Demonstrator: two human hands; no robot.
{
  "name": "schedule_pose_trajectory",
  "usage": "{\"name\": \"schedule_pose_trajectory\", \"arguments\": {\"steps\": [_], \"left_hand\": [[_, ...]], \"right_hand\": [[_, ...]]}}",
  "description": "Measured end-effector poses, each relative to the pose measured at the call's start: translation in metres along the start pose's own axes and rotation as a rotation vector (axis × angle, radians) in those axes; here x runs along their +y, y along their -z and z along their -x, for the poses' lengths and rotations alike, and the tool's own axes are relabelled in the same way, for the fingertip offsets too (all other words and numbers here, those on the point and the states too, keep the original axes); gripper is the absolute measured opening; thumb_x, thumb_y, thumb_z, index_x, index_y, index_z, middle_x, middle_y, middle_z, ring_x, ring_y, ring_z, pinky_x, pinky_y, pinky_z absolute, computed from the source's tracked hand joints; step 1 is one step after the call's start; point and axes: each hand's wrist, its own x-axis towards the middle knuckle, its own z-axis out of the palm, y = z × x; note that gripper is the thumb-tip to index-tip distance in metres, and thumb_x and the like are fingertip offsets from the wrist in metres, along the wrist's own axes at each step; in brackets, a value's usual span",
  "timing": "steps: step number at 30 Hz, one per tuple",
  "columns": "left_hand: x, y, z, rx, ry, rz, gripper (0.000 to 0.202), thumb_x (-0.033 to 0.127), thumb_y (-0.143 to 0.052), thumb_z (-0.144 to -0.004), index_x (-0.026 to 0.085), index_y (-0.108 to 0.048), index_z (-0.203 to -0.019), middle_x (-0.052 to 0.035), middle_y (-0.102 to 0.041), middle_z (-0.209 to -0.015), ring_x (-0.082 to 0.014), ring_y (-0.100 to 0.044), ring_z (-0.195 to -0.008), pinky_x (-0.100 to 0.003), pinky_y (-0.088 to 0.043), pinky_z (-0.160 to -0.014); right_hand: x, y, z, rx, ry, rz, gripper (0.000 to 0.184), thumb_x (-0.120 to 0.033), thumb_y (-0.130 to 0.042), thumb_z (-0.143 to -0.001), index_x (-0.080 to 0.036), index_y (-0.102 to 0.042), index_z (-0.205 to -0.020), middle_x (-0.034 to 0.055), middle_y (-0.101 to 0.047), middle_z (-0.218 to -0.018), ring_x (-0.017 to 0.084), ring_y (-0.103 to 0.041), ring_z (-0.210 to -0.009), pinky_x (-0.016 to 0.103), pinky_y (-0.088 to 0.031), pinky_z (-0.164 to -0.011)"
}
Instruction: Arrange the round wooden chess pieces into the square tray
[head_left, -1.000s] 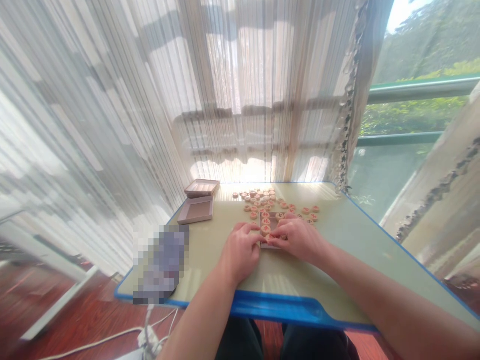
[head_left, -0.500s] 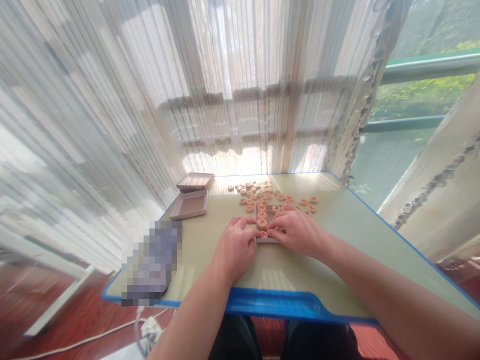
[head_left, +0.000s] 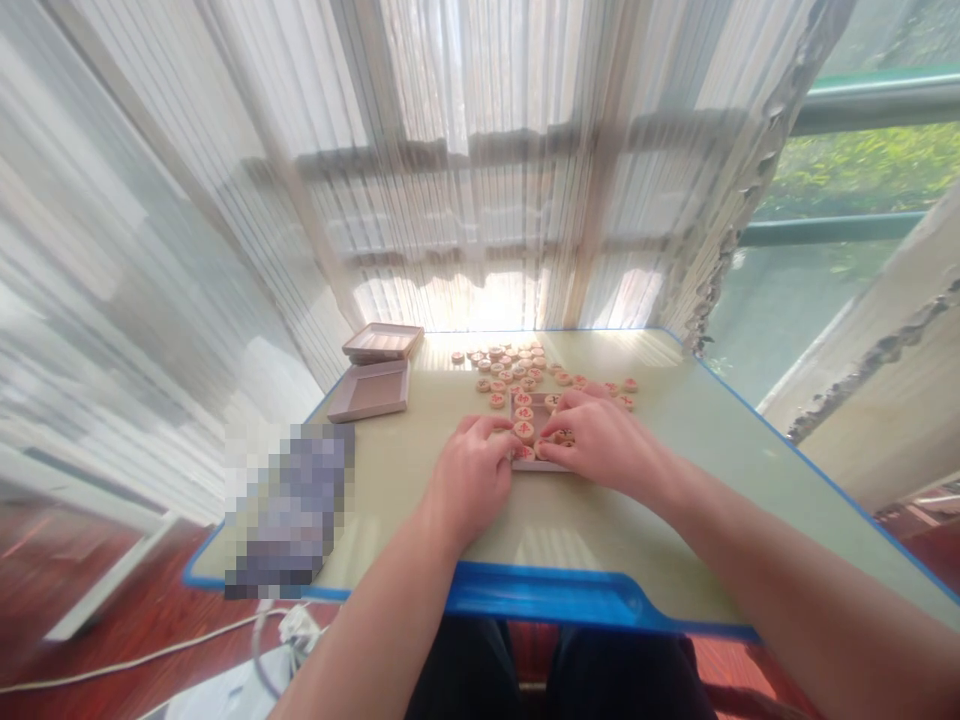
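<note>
A small shallow box (head_left: 534,465) in front of me holds several round wooden xiangqi pieces, with a column of red-marked pieces (head_left: 523,413) along its left side. My left hand (head_left: 474,478) lies at the box's left edge, fingers apart, its tips touching the wall and the lower-left piece. Over the right part of the box, my right hand (head_left: 604,432) pinches a xiangqi piece (head_left: 541,449) near the front wall with thumb and fingertips. This hand hides much of the box's right side and some pieces there.
Loose xiangqi pieces (head_left: 506,365) are scattered behind the box and to its right. At the table's back left are an open box tray (head_left: 371,391) and another box part (head_left: 384,340). A blurred dark item (head_left: 296,510) lies on the left. A blue edge (head_left: 547,595) borders the table.
My right fingertips have shifted slightly at the front of the box, and a piece now shows between them. My left hand stays at the box's left edge. The view has tilted slightly.
</note>
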Motion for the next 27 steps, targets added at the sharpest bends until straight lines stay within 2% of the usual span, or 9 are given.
{"name": "schedule_pose_trajectory", "arguments": {"steps": [7, 11, 16, 21, 27], "left_hand": [[0.000, -0.001, -0.001, -0.020, 0.011, -0.009, 0.030, 0.005, -0.047, -0.076, 0.021, -0.070, -0.088, -0.0039, -0.063, -0.105, -0.0204, -0.053, -0.100, -0.035, -0.047, -0.091], [0.000, -0.001, -0.001, -0.026, 0.027, -0.004, 0.028, 0.006, -0.047, -0.077, 0.021, -0.069, -0.084, -0.0035, -0.064, -0.103, -0.0196, -0.055, -0.098, -0.035, -0.047, -0.091], [0.000, 0.000, -0.001, -0.016, 0.043, 0.008, 0.031, 0.005, -0.046, -0.076, 0.021, -0.068, -0.091, -0.0030, -0.065, -0.102, -0.0192, -0.056, -0.098, -0.034, -0.047, -0.091], [0.001, 0.001, -0.001, 0.018, 0.021, 0.020, 0.032, 0.003, -0.048, -0.073, 0.021, -0.068, -0.091, -0.0028, -0.065, -0.100, -0.0187, -0.056, -0.097, -0.032, -0.047, -0.091], [0.000, 0.000, -0.002, 0.026, 0.006, 0.011, 0.025, 0.005, -0.048, -0.074, 0.019, -0.068, -0.079, -0.0032, -0.067, -0.095, -0.0195, -0.056, -0.093, -0.034, -0.048, -0.088]], "right_hand": [[0.002, -0.003, -0.002, -0.040, 0.019, 0.027, 0.025, -0.041, -0.055, -0.080, -0.029, -0.075, -0.073, 0.0050, -0.063, -0.077, 0.022, -0.052, -0.085, 0.030, -0.038, -0.073], [0.003, -0.004, -0.004, -0.043, 0.023, -0.008, 0.024, -0.041, -0.057, -0.078, -0.027, -0.074, -0.069, 0.0040, -0.064, -0.073, 0.022, -0.054, -0.083, 0.031, -0.038, -0.076], [0.002, 0.002, -0.006, -0.022, 0.011, -0.094, 0.020, -0.039, -0.061, -0.076, -0.025, -0.074, -0.067, 0.0031, -0.066, -0.072, 0.021, -0.057, -0.084, 0.031, -0.038, -0.080], [-0.003, 0.006, -0.004, 0.076, -0.093, -0.163, 0.023, -0.041, -0.060, -0.077, -0.023, -0.074, -0.073, 0.0037, -0.068, -0.079, 0.021, -0.059, -0.084, 0.031, -0.039, -0.081], [-0.013, -0.008, 0.000, 0.124, -0.046, -0.128, 0.032, -0.047, -0.053, -0.082, -0.023, -0.073, -0.071, 0.0051, -0.066, -0.076, 0.020, -0.058, -0.081, 0.030, -0.040, -0.077]]}}
